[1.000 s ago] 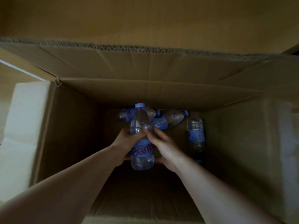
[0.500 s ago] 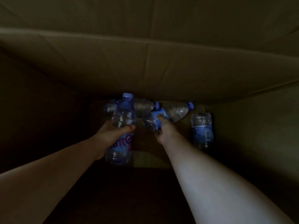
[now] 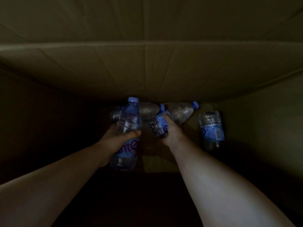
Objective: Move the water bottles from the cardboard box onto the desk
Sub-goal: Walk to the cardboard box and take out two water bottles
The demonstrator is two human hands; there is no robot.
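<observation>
Both my arms reach deep into a dim cardboard box (image 3: 147,71). My left hand (image 3: 118,136) grips an upright water bottle (image 3: 129,118) with a blue cap and blue label, held above the box floor. My right hand (image 3: 170,130) curls round a second bottle (image 3: 177,113) that lies slanted, cap to the upper right. Behind these a third bottle (image 3: 147,108) lies on its side against the far wall, partly hidden. Another bottle (image 3: 211,128) lies apart at the right, near the right wall. The desk is out of view.
The box's far wall and folded flap (image 3: 147,22) fill the upper view. Dark side walls close in at left and right. A strip of lighter floor (image 3: 157,163) shows between my forearms.
My head has dropped further into the box. My right hand left the upright bottle, reached the slanted one and closed round it. My left hand keeps its bottle.
</observation>
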